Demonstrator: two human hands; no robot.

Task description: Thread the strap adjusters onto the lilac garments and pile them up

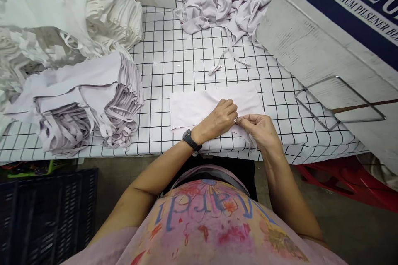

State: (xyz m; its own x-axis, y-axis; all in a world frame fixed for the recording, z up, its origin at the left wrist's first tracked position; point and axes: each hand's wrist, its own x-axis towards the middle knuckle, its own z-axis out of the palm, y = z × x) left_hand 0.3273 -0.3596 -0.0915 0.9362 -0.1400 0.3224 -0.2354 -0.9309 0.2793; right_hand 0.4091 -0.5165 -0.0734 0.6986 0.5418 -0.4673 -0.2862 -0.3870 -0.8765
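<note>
A flat piece of pale lilac fabric (199, 105) lies on the grid-patterned table (174, 62) near its front edge. My left hand (219, 119), with a black watch on the wrist, rests closed on the fabric's lower right part. My right hand (259, 129) is right beside it, fingers pinched on the fabric's edge. The fingertips of both hands meet at a small point; something tiny may sit there, too small to make out.
A stack of lilac cut pieces with straps (90, 107) sits at the left, with white fabric piles (62, 12) behind it. Loose lilac scraps (224, 6) lie at the back. A large cardboard box (336, 29) and a wire frame (338, 99) stand right. A dark crate (46, 211) is below left.
</note>
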